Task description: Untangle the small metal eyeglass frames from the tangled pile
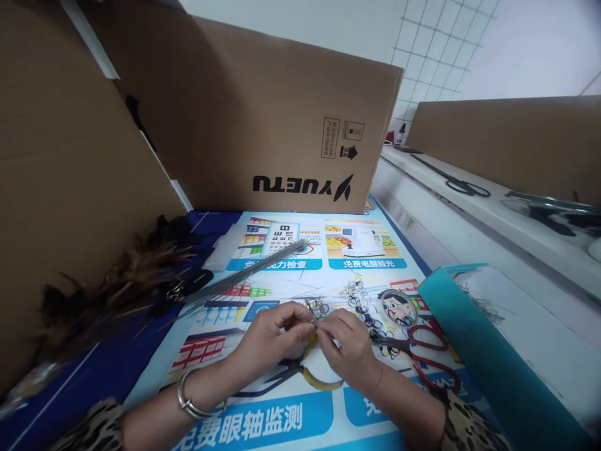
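At the middle of the mat, my left hand and my right hand meet, each with thumb and forefinger pinched together. Whatever lies between the fingertips is too small to make out. Just behind the fingers is a loose pile of small wire pieces. More small black and silvery bits are scattered to the right of it. Under my hands lies a yellow-handled cutting tool, partly hidden by them. Red-handled scissors rest beside my right hand, blades pointing left.
A bundle of thin straight wires lies behind my left hand. Brown feathers heap up at left. A round cartoon-face dish and a teal-sided box stand at right. Cardboard walls the back; dark scissors lie on the ledge.
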Motion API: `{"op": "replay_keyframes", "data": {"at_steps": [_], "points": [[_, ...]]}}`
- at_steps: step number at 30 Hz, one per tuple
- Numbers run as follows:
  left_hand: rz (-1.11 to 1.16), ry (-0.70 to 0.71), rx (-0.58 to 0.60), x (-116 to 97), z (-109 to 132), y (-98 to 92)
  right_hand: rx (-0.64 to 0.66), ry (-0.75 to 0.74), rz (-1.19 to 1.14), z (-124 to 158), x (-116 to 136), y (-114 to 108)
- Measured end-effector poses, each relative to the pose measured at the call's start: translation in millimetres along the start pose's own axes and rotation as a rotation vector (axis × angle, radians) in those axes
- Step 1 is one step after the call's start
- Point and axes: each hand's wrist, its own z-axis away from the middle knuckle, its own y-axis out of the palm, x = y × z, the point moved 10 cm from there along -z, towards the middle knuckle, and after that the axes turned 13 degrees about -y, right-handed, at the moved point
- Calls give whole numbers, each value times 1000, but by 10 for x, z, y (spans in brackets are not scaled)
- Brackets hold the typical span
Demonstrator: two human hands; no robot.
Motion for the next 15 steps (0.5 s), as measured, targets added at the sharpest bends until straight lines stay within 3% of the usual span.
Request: {"op": "replay_keyframes", "data": {"at_steps": [4,9,15], "points": [[-41,4,-34,-40,23,12,4,-2,21,3,23,23],[-27,25,-103,-66,-22,-112,4,82,-88,-46,-24,-7],[174,-36,-2,48,-110,-164,-98,141,-122,-99,-117,-176]]}}
